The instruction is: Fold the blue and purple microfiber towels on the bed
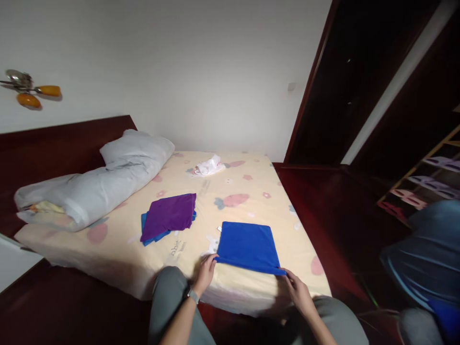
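A blue cloth (pixel 247 243) lies folded into a rough rectangle near the front edge of the bed, with a small white tag at its left side. My left hand (pixel 206 272) pinches its near left corner. At the near right corner, my right hand (pixel 296 287) grips the cloth between thumb and fingers. The near edge is drawn straight between both hands. To the left, a folded purple cloth (pixel 169 218) rests on top of blue fabric (pixel 158 238) that shows at its edges.
The bed (pixel 258 189) has a cream sheet with strawberry prints. A rolled-up grey-white quilt (pixel 104 184) lies by the headboard (pixel 64 148). A crumpled white bundle (pixel 209 166) sits at the far side. Dark blue fabric (pixel 424 254) is at right, near a shoe rack (pixel 417 179).
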The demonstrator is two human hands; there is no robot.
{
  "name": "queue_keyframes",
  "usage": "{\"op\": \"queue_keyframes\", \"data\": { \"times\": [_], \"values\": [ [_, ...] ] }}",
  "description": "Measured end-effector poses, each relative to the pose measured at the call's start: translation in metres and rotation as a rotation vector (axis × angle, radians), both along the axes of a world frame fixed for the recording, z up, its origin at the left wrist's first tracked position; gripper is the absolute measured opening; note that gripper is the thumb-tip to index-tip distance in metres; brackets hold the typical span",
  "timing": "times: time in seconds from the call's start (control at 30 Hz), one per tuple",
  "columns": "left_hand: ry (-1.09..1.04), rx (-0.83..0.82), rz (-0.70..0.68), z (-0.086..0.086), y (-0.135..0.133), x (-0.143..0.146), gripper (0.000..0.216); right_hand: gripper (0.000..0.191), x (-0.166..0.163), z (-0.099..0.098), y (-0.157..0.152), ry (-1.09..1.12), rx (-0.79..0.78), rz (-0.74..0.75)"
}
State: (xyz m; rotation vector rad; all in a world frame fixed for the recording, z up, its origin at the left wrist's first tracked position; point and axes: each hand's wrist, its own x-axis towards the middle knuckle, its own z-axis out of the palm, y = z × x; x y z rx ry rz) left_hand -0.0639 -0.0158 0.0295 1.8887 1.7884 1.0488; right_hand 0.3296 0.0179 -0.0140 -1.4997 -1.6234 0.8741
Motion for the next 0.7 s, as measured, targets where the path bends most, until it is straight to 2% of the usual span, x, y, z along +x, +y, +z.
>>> {"op": "queue_keyframes", "data": {
  "times": [0.2,0.33,0.43,0.57,0.7],
  "values": [
    [0.023,-0.073,-0.044,-0.005,-0.002,-0.001,0.031,0.047,-0.002,0.0,-0.002,-0.031,-0.06,0.057],
    [-0.004,-0.135,-0.014,-0.013,-0.002,0.003,0.033,0.049,-0.006,-0.003,0.001,-0.019,-0.112,0.012],
    [-0.082,-0.181,0.011,-0.021,0.0,0.001,0.042,0.05,-0.008,-0.004,0.003,-0.017,-0.13,-0.024],
    [-0.113,-0.154,0.051,-0.033,0.005,-0.004,0.035,0.048,-0.011,-0.003,0.005,-0.032,-0.12,-0.039],
    [-0.054,-0.122,0.101,-0.039,0.01,-0.007,0.035,0.05,-0.013,0.001,0.004,-0.084,-0.08,-0.039]
  ]
}}
